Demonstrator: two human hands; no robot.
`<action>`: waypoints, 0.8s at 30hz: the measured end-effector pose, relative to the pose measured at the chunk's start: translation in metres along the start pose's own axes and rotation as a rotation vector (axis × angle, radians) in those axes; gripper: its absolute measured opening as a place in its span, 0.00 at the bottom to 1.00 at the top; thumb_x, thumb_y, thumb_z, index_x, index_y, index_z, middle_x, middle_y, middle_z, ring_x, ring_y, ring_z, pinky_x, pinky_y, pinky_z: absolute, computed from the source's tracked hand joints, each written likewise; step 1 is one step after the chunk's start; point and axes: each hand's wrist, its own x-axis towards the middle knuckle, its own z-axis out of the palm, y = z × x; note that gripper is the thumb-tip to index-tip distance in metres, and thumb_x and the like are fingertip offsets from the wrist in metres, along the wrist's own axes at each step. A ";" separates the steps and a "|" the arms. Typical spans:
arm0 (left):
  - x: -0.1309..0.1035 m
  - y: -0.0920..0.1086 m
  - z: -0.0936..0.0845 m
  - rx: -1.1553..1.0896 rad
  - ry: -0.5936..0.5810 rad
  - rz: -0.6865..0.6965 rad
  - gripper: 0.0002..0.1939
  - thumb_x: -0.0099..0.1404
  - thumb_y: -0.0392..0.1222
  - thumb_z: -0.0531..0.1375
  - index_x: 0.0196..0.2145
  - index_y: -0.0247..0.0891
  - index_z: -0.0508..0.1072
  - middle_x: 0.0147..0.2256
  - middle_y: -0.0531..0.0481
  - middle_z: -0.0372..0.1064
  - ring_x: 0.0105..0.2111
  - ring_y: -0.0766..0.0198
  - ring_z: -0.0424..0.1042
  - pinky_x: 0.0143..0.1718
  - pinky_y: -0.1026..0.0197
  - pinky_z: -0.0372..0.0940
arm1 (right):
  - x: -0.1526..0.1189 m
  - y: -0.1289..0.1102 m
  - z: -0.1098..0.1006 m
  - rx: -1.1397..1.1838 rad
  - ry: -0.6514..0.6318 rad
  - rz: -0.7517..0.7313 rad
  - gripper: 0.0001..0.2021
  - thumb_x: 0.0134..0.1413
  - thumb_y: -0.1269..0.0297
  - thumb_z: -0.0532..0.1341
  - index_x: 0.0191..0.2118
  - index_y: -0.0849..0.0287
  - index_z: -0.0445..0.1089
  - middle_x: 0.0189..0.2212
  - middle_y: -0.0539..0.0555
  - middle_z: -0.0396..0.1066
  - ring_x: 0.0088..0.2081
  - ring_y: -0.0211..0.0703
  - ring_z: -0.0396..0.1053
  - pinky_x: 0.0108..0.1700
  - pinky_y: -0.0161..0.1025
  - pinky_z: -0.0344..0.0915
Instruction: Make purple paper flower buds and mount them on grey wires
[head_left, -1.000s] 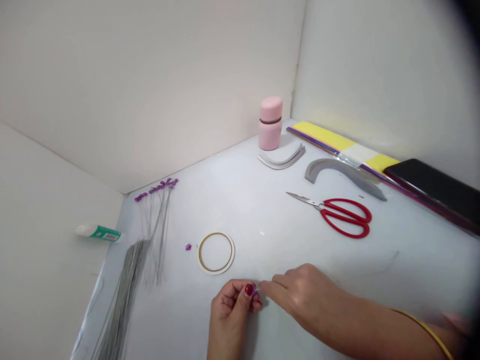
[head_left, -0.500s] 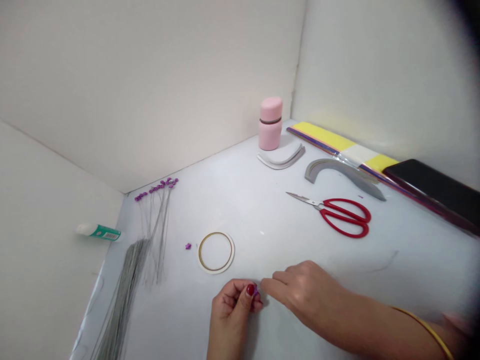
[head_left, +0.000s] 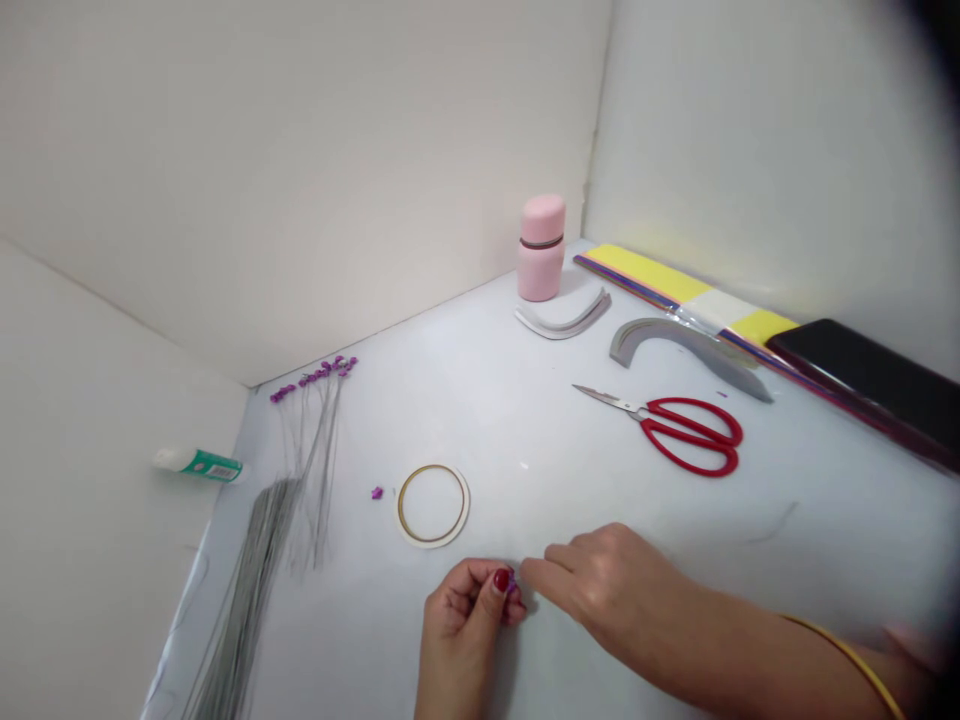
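Note:
Near the front of the white table, my left hand [head_left: 469, 605] pinches a small purple folded piece [head_left: 512, 581] between thumb and fingers; most of it is covered. Just to its right is my right hand [head_left: 600, 575], back of the hand up and fingers curled, its fingertips close to the purple piece. Whatever the right fingers hold, if anything, is hidden. Beyond the left hand lies a roll of narrow tape [head_left: 466, 503]. A loose purple star-like piece [head_left: 376, 493] rests left of the roll.
At left lie a bundle of thin grey wires [head_left: 255, 580], several wires tipped with purple pieces [head_left: 322, 372], and a glue stick [head_left: 212, 466]. Red-handled scissors [head_left: 690, 435], grey curved strips [head_left: 690, 352], a pink flask [head_left: 540, 250], yellow-banded sheets [head_left: 637, 268] and a black slab [head_left: 862, 385] lie farther right.

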 end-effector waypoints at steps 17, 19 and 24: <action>0.000 0.002 -0.002 -0.073 0.045 0.003 0.12 0.51 0.46 0.66 0.27 0.33 0.75 0.23 0.49 0.73 0.24 0.67 0.69 0.28 0.66 0.63 | -0.002 0.000 -0.006 0.035 -0.034 0.037 0.08 0.49 0.77 0.53 0.33 0.57 0.62 0.23 0.47 0.69 0.21 0.38 0.64 0.21 0.37 0.41; -0.001 0.002 -0.002 -0.087 0.047 0.005 0.13 0.50 0.46 0.66 0.30 0.34 0.75 0.24 0.49 0.74 0.24 0.67 0.70 0.29 0.66 0.64 | -0.002 -0.001 -0.008 0.032 -0.018 0.041 0.08 0.49 0.77 0.53 0.33 0.58 0.63 0.23 0.47 0.68 0.21 0.38 0.64 0.21 0.38 0.41; -0.003 0.003 -0.001 -0.077 0.103 0.055 0.14 0.52 0.46 0.65 0.33 0.34 0.75 0.26 0.48 0.74 0.25 0.66 0.71 0.29 0.66 0.64 | -0.006 -0.001 -0.011 0.048 0.016 0.071 0.08 0.49 0.77 0.53 0.34 0.57 0.63 0.24 0.47 0.69 0.22 0.38 0.64 0.22 0.37 0.44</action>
